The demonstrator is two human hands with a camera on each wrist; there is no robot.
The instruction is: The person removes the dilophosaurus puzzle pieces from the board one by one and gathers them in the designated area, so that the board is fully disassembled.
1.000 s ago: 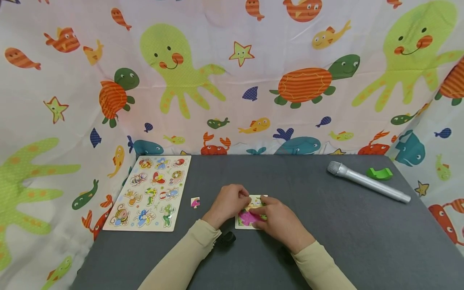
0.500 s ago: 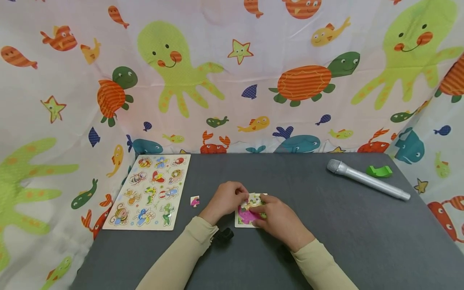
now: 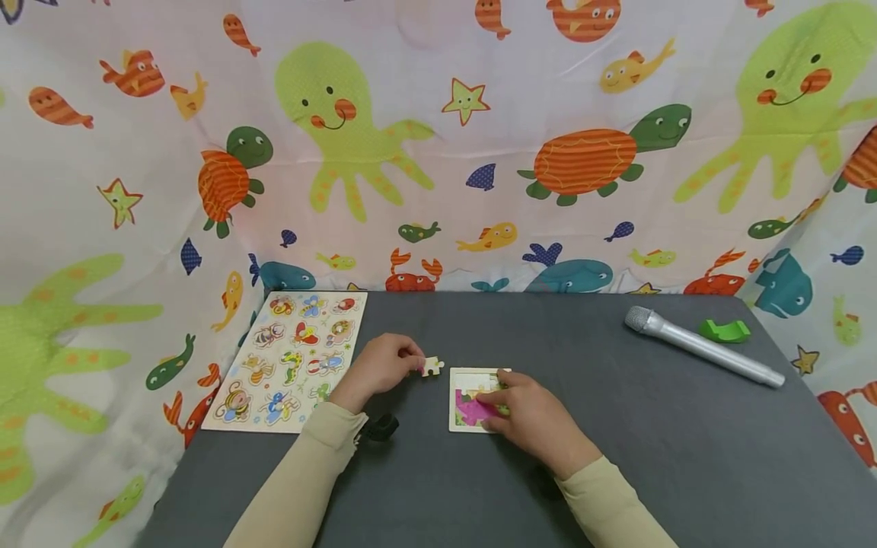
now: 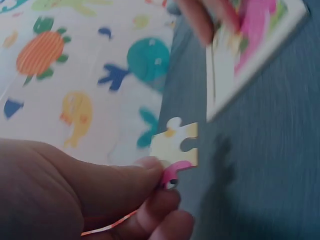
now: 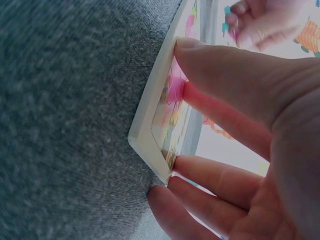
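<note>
My left hand (image 3: 379, 371) pinches a jigsaw piece (image 4: 176, 145) between thumb and fingertips. The piece is pale yellow with a pink part and a printed eye, raised left of a small framed jigsaw puzzle (image 3: 460, 418). Pink and green pieces fill the lower part of that frame, while a pale bare patch shows along its top left. My right hand (image 3: 541, 425) holds the frame at its right side. In the right wrist view its thumb (image 5: 192, 44) lies on the rim, one finger touches the pink picture, and other fingers rest at the corner.
On the left of the dark table lies a large board (image 3: 274, 396) with several insect pictures. A silver microphone (image 3: 706, 352) and a green curved block (image 3: 725, 331) lie at the back right. A curtain (image 3: 438, 175) printed with sea animals stands behind.
My left hand has moved left off the puzzle with a piece in its fingers, baring part of the frame. The loose pink piece on the table is now hidden by that hand. The right hand stays.
</note>
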